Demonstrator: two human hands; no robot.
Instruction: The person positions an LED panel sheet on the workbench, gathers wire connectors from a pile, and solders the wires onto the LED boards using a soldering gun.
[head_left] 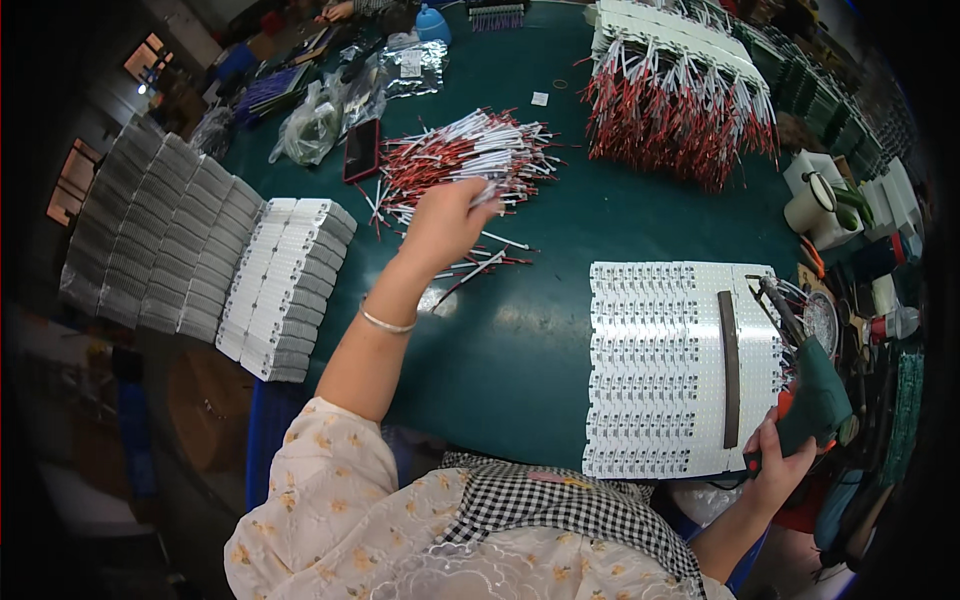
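My left hand [450, 222] reaches over a loose pile of short red and white wires [470, 150]. Its fingers are pinched together on some white wire ends [487, 188], partly blurred. At the right, my right hand [782, 460] is closed round the handle of a green soldering gun [822, 385] with an orange trigger. The gun's metal tip end points up and left, over the right edge of a sheet of white circuit boards [645, 370]. A dark narrow bar [729, 370] lies across those boards.
Stacked white board panels [285, 280] stand at the left edge. A bundle of boards with red and white wires [680, 110] lies at the back right. A phone [362, 150], plastic bags [312, 125] and a blue bottle [432, 24] sit behind. A white cup [810, 205] stands right.
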